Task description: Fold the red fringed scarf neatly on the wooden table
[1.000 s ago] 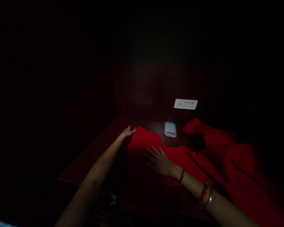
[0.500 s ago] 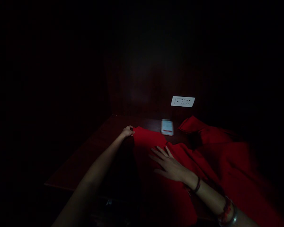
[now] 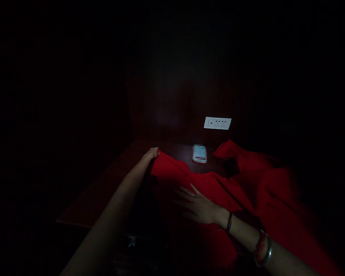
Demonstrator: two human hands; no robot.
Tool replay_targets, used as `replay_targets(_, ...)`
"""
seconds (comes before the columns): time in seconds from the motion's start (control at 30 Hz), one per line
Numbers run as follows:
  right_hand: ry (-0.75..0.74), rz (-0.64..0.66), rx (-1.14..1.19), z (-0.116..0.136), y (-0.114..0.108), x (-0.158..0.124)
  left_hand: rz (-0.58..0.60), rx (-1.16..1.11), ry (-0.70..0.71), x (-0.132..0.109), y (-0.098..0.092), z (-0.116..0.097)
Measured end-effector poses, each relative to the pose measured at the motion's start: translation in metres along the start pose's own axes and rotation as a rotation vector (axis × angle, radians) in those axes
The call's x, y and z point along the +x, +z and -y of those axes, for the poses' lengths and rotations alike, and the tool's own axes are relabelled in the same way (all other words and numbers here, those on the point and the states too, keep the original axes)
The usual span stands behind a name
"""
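Observation:
A large red cloth (image 3: 247, 184) lies spread over a dark wooden table (image 3: 103, 188) in a very dim room. My left hand (image 3: 151, 154) reaches far forward and pinches the cloth's far left corner. My right hand (image 3: 196, 205) lies flat on the cloth nearer to me, fingers spread and pointing left. Thread bands and a metal bangle sit on my right wrist. The cloth's right part trails off into shadow.
A small white box (image 3: 199, 154) sits on the table behind the cloth. A white socket plate (image 3: 217, 123) is fixed to the dark back wall above it. The table's left front edge (image 3: 71, 223) drops into darkness.
My left hand has lifted the cloth corner slightly up and back. My right hand slid a little left across the cloth, staying flat.

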State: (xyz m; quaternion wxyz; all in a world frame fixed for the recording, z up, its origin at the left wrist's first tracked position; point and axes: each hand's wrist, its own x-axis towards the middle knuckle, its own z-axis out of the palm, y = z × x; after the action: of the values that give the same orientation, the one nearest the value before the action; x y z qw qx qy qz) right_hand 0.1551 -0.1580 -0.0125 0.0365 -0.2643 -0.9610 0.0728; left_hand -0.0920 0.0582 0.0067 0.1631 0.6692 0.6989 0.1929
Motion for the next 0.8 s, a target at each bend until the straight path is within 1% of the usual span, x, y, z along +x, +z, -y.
replay_targets(0.07, 0.0, -0.01, 0.005, 0.001, -0.002, 0.0, 0.025, 0.024, -0.05, -0.005, 0.004, -0.001)
replay_targets(0.13, 0.031, -0.057, -0.003, -0.005, -0.007, 0.001, 0.016, 0.042, -0.108, -0.019, 0.005, -0.001)
replay_targets(0.17, 0.082, -0.107, -0.017, -0.011, -0.011, 0.001, -0.001, 0.061, -0.114, -0.029, 0.005, 0.0)
replay_targets(0.2, 0.159, -0.165, -0.036, -0.02, -0.016, 0.002, -0.022, 0.085, -0.089, -0.041, 0.005, 0.0)
replay_targets(0.23, 0.252, -0.219, -0.057, -0.031, -0.02, 0.003, -0.039, 0.113, -0.026, -0.055, 0.006, 0.0)
replay_targets(0.27, 0.349, -0.254, -0.074, -0.044, -0.024, 0.004, -0.041, 0.14, 0.08, -0.07, 0.007, 0.001)
replay_targets(0.3, 0.424, -0.253, -0.081, -0.058, -0.027, 0.005, -0.011, 0.156, 0.21, -0.085, 0.008, 0.001)
replay_targets(0.33, 0.459, -0.209, -0.065, -0.071, -0.03, 0.007, 0.05, 0.16, 0.347, -0.099, 0.01, 0.002)
replay_targets(0.4, 0.439, -0.089, 0.027, -0.092, -0.033, 0.011, 0.206, 0.125, 0.57, -0.122, 0.015, 0.005)
replay_targets(0.43, 0.405, -0.032, 0.084, -0.098, -0.035, 0.013, 0.261, 0.095, 0.643, -0.13, 0.017, 0.007)
replay_targets(0.47, 0.368, 0.004, 0.134, -0.103, -0.037, 0.014, 0.286, 0.059, 0.691, -0.136, 0.019, 0.009)
replay_targets(0.5, 0.335, 0.011, 0.17, -0.105, -0.042, 0.015, 0.287, 0.02, 0.718, -0.14, 0.021, 0.011)
replay_targets(0.53, 0.312, -0.011, 0.19, -0.106, -0.049, 0.016, 0.273, -0.022, 0.731, -0.142, 0.021, 0.013)
replay_targets(0.57, 0.303, -0.065, 0.198, -0.106, -0.058, 0.016, 0.261, -0.063, 0.734, -0.143, 0.022, 0.015)
replay_targets(0.63, 0.332, -0.25, 0.188, -0.106, -0.082, 0.014, 0.265, -0.133, 0.73, -0.143, 0.021, 0.016)
replay_targets(0.7, 0.433, -0.435, 0.142, -0.11, -0.106, 0.01, 0.291, -0.177, 0.705, -0.143, 0.02, 0.015)
replay_targets(0.73, 0.504, -0.475, 0.095, -0.113, -0.116, 0.009, 0.294, -0.193, 0.68, -0.142, 0.02, 0.014)
replay_targets(0.77, 0.577, -0.445, 0.03, -0.117, -0.124, 0.008, 0.287, -0.211, 0.648, -0.141, 0.021, 0.013)
replay_targets(0.8, 0.641, -0.357, -0.041, -0.12, -0.128, 0.007, 0.273, -0.233, 0.613, -0.14, 0.022, 0.012)
